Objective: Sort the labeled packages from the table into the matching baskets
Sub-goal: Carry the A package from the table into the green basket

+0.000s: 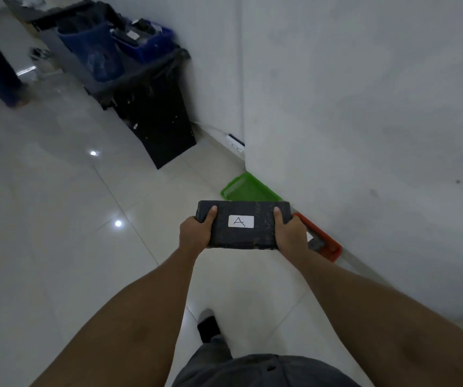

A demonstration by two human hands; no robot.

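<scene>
Both hands carry one parcel out in front of the person, arms stretched forward. Left hand is wrapped around the parcel's nine o'clock end, thumb lying flat on the top face and the other fingers tucked underneath, out of sight. Right hand grips the three o'clock end the same way, thumb on top, fingers hidden below. Between them sits the flat rectangular package wrapped in dark, scuffed black plastic, held level above the floor, long side running left to right. A small white paper label marked with a handwritten letter A is stuck near the middle of its top face, between the two thumbs.

Just past the package at twelve o'clock, a bright green slotted plastic basket lies on the floor, pushed against the foot of the white wall; its near side is hidden by the package. At about three o'clock from the package, partly behind the right hand, a red-orange plastic basket lies along the same wall base, with something grey and a patch of white inside it that I cannot make out.

Glossy pale floor tiles spread out toward nine o'clock. Far off at eleven o'clock stands a tall black bin, with blue plastic crates piled above it, blurred. Down at six o'clock, one dark shoe of the person rests on the tiles.
</scene>
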